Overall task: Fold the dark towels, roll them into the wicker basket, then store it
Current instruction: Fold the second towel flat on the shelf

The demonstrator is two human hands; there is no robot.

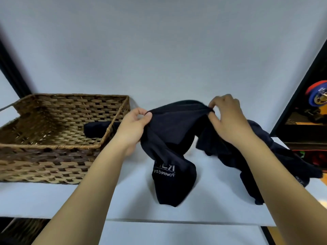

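Three dark towels show, one basket, and two hands. The first towel (pixel 174 138) is lifted off the white tabletop (pixel 134 200) near its middle, stretched between both hands along its upper edge; the rest sags in folds, and its lower end touches the surface toward the front edge, where white lettering (mirrored, partly reading "Powered by") shows on the cloth. The left hand (pixel 133 126) pinches the towel's left end, thumb and forefinger clamped on the fabric, the other fingers curled behind it. The right hand (pixel 227 117) pinches the right end the same way, fingertips closed on a gathered bit of the hem, the remaining fingers bent. The second towel (pixel 276 161) lies crumpled on the tabletop's right side, running under the right forearm toward the right edge, just beside the held one; whether the two touch is hard to tell. The third towel (pixel 96 129) is a rolled one lying inside the basket (pixel 53 156), against its right wall near the far right corner. The basket, brown wicker, shallow and rectangular, stands on the left part of the tabletop with its left end passing out of view; the roll is the only thing seen in it. Beyond the right edge stands a dark shelf (pixel 304 110) holding a blurred blue and orange object (pixel 318 95).
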